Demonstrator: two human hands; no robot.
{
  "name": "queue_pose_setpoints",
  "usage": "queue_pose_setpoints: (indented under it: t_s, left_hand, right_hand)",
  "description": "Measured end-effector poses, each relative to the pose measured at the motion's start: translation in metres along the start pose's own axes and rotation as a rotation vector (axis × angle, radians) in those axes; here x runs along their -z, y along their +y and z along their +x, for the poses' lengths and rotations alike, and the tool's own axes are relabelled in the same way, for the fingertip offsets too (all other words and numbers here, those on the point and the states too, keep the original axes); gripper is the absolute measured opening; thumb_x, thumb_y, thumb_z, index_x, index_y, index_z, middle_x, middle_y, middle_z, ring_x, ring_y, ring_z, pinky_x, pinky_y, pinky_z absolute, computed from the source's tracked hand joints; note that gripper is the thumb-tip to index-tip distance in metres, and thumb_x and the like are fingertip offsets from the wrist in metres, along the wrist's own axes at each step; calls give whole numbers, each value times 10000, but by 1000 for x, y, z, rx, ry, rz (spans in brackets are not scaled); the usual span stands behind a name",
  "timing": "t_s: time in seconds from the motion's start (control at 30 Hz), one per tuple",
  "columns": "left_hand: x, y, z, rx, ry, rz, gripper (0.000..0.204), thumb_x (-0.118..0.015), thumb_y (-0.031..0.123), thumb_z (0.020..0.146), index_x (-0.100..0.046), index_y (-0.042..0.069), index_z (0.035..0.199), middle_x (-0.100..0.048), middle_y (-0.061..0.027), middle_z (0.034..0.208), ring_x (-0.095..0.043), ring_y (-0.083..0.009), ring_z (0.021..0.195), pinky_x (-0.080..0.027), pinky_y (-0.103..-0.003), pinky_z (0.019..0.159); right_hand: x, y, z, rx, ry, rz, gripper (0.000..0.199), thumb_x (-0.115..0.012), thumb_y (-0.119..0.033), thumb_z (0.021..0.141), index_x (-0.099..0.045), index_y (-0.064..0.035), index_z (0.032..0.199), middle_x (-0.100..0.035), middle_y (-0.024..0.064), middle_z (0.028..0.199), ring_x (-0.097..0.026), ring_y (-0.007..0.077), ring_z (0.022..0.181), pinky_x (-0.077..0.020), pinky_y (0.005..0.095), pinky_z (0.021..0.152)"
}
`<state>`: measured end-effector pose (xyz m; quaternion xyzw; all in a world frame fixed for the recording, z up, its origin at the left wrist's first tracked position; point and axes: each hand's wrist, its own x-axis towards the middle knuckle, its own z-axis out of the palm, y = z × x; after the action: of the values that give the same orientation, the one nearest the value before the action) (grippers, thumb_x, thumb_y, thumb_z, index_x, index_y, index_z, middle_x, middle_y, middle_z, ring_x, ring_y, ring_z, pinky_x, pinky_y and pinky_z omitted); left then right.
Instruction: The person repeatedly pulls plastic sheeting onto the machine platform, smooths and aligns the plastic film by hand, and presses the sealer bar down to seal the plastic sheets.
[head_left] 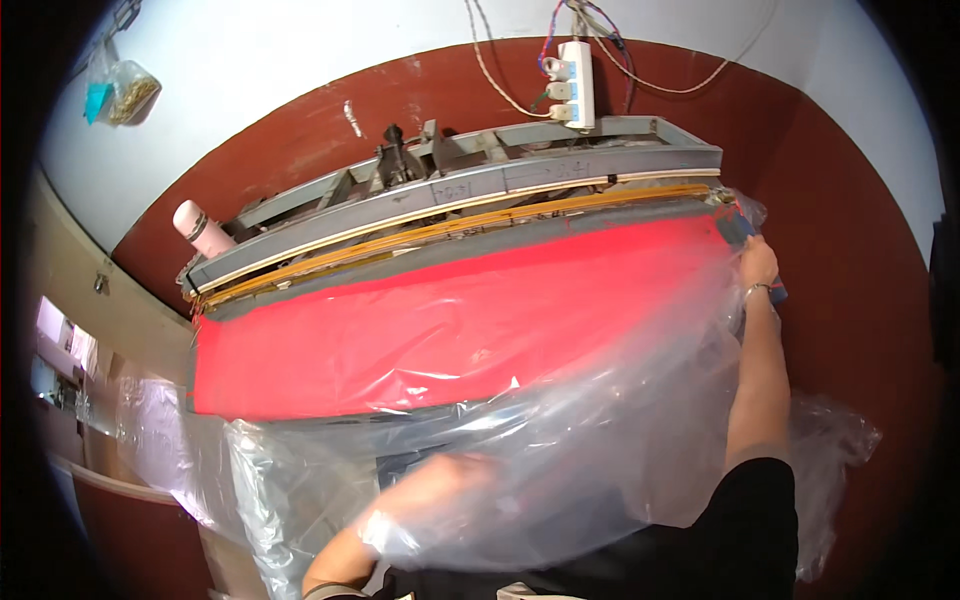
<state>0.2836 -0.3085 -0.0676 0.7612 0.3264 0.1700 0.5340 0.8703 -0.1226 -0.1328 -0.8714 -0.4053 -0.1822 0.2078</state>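
A bright red cloth [450, 320] lies stretched across a wide, loom-like metal frame in front of me. A large clear plastic sheet [640, 430] hangs over its front and right part, down toward my body. At the frame's right end, my right hand [760, 262] is closed on the upper edge of the sheet, beside a dark blue piece [737, 228] at the cloth's corner. My left hand [445, 485] is low in front of the cloth, close against the sheet. Motion smears its fingers, so its grip does not show.
Behind the cloth runs a grey metal beam [460, 187] with orange-yellow rods [480, 236]. A pink cylinder [202, 228] stands at its left end. A white power strip [575, 85] with plugs and cables hangs above. Small bags [133, 93] hang at upper left, and walls close in on the right.
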Motion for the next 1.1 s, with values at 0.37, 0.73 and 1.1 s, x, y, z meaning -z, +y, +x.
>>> queue_pose_setpoints:
  t_s: [0.37, 0.73, 1.1]
  left_hand:
    - [15, -59, -117, -116, 1337, -1222, 414, -441, 310, 879, -417, 49, 1200, -505, -65, 1086, -496, -182, 962, -428, -336, 820]
    - [290, 13, -285, 555, 1793, 729, 158, -600, 110, 740, -526, 18, 845, -498, -16, 737, -485, -138, 724, -396, -247, 653]
    - [175, -75, -116, 201, 691, 1141, 305, -584, 148, 768, -532, 41, 1049, -521, -128, 1123, -441, -346, 1112, -330, -415, 945]
  right_hand:
    - [-9, 7, 3, 21, 10, 45, 338, -369, -340, 882, -559, -61, 885, -597, 200, 826, -552, 411, 796, -412, 506, 654]
    - [-12, 10, 7, 33, -46, 5, 344, -347, -340, 905, -541, -56, 896, -601, 201, 830, -553, 416, 801, -418, 507, 634]
    - [-25, 23, 13, 9, -29, 18, 363, -335, -365, 906, -547, -70, 920, -583, 206, 886, -534, 424, 824, -407, 507, 643]
